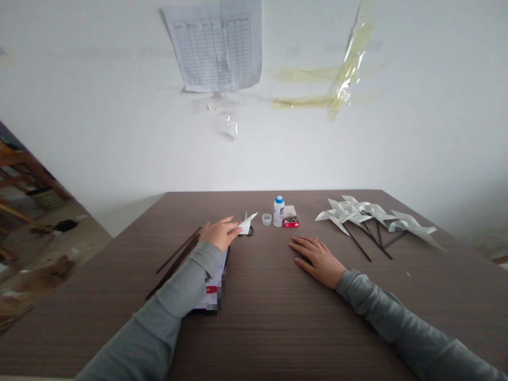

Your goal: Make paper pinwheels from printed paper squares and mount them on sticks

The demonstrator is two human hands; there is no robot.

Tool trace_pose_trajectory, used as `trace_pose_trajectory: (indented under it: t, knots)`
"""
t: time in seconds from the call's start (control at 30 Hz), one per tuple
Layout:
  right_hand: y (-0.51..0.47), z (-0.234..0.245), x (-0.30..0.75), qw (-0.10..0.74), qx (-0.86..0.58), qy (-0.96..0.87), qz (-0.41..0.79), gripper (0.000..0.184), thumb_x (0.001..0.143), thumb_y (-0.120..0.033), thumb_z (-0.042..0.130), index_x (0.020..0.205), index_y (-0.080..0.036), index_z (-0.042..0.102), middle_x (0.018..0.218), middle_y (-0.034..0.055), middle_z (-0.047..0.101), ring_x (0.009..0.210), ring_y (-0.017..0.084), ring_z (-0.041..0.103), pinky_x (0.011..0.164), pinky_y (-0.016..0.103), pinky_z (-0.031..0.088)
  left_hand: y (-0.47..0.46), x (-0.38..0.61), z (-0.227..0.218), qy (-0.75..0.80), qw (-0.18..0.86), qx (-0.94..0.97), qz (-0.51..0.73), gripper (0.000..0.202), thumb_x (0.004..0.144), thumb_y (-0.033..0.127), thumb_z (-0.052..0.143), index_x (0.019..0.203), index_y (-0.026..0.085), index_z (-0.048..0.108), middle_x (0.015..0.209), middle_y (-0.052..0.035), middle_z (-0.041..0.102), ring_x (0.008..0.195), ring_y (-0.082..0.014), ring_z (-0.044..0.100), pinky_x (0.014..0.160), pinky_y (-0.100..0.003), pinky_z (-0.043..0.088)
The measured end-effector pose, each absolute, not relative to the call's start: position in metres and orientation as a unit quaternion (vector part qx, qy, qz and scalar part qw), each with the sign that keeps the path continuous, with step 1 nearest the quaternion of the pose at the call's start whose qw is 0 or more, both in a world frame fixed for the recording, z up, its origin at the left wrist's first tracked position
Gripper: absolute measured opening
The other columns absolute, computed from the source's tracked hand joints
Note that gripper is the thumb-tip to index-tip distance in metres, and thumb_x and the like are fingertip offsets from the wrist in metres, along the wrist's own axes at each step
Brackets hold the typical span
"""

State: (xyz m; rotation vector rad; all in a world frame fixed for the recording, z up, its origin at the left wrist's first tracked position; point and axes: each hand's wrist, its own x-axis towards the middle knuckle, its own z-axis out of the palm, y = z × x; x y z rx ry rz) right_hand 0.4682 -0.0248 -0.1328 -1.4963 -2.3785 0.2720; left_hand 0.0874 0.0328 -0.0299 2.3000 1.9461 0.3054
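Observation:
My left hand [217, 233] reaches over the left half of the table, its thumb and fingers pinching a small piece of white paper [248, 223] that tilts upward. Partly covered by this paper lies a pair of scissors [251, 231], its dark handle showing. Beneath my left forearm, a device with a lit screen [212, 290] is mostly hidden. Several thin dark sticks [174, 263] lie to the left of that wrist. My right hand [317, 260] rests palm down on the tabletop, fingers stretched out and holding nothing.
Toward the back stand a small clear cup [266, 218], a white bottle with a blue cap [279, 212] and an open red box [291, 224] of small metal pieces. Several white paper pinwheels [373, 210] on dark sticks lie at right. A wall [278, 159] rises behind the table [270, 328].

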Motion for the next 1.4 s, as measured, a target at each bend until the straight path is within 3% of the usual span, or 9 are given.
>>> trace_pose_trajectory:
  t: [0.1, 0.33, 0.43, 0.6, 0.77, 0.97, 1.1, 1.23, 1.4]
  knots:
    - [-0.025, -0.127, 0.467, 0.152, -0.526, -0.830, 0.102, 0.057, 0.124, -0.046, 0.067, 0.179, -0.037, 0.081, 0.195, 0.0126, 0.072, 0.184, 0.048, 0.064, 0.154, 0.082, 0.049, -0.002, 0.113, -0.035, 0.634, 0.087, 0.764, 0.080, 0.041, 0.130, 0.047, 0.070, 0.164, 0.050, 0.093, 0.187, -0.0021, 0.081, 0.180, -0.0364, 0.072, 0.159, -0.076, 0.039]
    - [-0.027, -0.122, 0.469, 0.231, -0.523, -0.812, 0.114, 0.060, 0.120, -0.039, 0.064, 0.176, -0.040, 0.084, 0.176, 0.0101, 0.087, 0.169, 0.045, 0.080, 0.148, 0.072, 0.063, -0.040, 0.153, -0.077, 0.554, 0.153, 0.814, 0.079, 0.041, 0.125, 0.039, 0.081, 0.163, 0.040, 0.096, 0.183, -0.0129, 0.083, 0.177, -0.0443, 0.075, 0.156, -0.080, 0.046]
    - [-0.030, -0.125, 0.469, 0.271, -0.510, -0.810, 0.106, 0.063, 0.119, -0.036, 0.059, 0.176, -0.042, 0.085, 0.177, 0.0078, 0.087, 0.174, 0.044, 0.076, 0.152, 0.072, 0.059, -0.040, 0.163, -0.102, 0.523, 0.142, 0.837, 0.076, 0.048, 0.121, 0.037, 0.084, 0.169, 0.035, 0.093, 0.190, -0.0179, 0.075, 0.183, -0.0495, 0.068, 0.155, -0.082, 0.048]
    - [-0.035, -0.131, 0.460, 0.261, -0.429, -0.854, 0.136, 0.069, 0.119, -0.033, 0.054, 0.182, -0.036, 0.082, 0.188, 0.0065, 0.077, 0.181, 0.039, 0.069, 0.153, 0.068, 0.057, -0.039, 0.168, -0.118, 0.492, 0.151, 0.854, 0.072, 0.063, 0.119, 0.039, 0.084, 0.182, 0.031, 0.083, 0.196, -0.0181, 0.069, 0.189, -0.0490, 0.059, 0.158, -0.072, 0.049]
    - [-0.041, -0.130, 0.447, 0.211, -0.452, -0.856, 0.135, 0.053, 0.124, -0.044, 0.063, 0.170, -0.048, 0.090, 0.180, -0.0007, 0.083, 0.173, 0.035, 0.077, 0.150, 0.054, 0.061, -0.042, 0.164, -0.121, 0.485, 0.156, 0.856, 0.088, 0.065, 0.118, 0.037, 0.078, 0.183, 0.033, 0.082, 0.196, -0.0132, 0.069, 0.189, -0.0462, 0.060, 0.160, -0.063, 0.047]
    - [-0.041, -0.123, 0.452, 0.211, -0.450, -0.861, 0.107, 0.047, 0.120, -0.037, 0.069, 0.157, -0.043, 0.098, 0.177, 0.0006, 0.085, 0.167, 0.036, 0.083, 0.147, 0.054, 0.065, -0.044, 0.160, -0.129, 0.492, 0.145, 0.854, 0.086, 0.070, 0.120, 0.041, 0.073, 0.189, 0.030, 0.076, 0.200, -0.0137, 0.065, 0.191, -0.0443, 0.058, 0.164, -0.063, 0.040]
    - [-0.036, -0.117, 0.462, 0.219, -0.466, -0.851, 0.103, 0.043, 0.119, -0.037, 0.067, 0.140, -0.039, 0.104, 0.161, 0.0047, 0.095, 0.155, 0.042, 0.090, 0.142, 0.068, 0.070, -0.043, 0.158, -0.134, 0.512, 0.129, 0.844, 0.093, 0.070, 0.116, 0.045, 0.082, 0.183, 0.027, 0.081, 0.197, -0.0192, 0.068, 0.187, -0.0481, 0.063, 0.160, -0.071, 0.047]
    - [-0.035, -0.106, 0.465, 0.213, -0.493, -0.835, 0.117, 0.041, 0.119, -0.040, 0.066, 0.133, -0.045, 0.104, 0.154, 0.0050, 0.097, 0.154, 0.047, 0.089, 0.138, 0.077, 0.072, -0.038, 0.153, -0.136, 0.517, 0.118, 0.841, 0.110, 0.072, 0.108, 0.047, 0.097, 0.177, 0.027, 0.086, 0.193, -0.0205, 0.072, 0.183, -0.0481, 0.068, 0.156, -0.077, 0.050]
    - [-0.036, -0.108, 0.464, 0.200, -0.488, -0.844, 0.101, 0.036, 0.118, -0.038, 0.067, 0.128, -0.040, 0.102, 0.159, 0.0086, 0.095, 0.154, 0.045, 0.087, 0.138, 0.070, 0.072, -0.030, 0.146, -0.134, 0.511, 0.144, 0.839, 0.119, 0.079, 0.098, 0.049, 0.112, 0.171, 0.028, 0.090, 0.189, -0.0194, 0.076, 0.181, -0.0491, 0.070, 0.156, -0.076, 0.051]
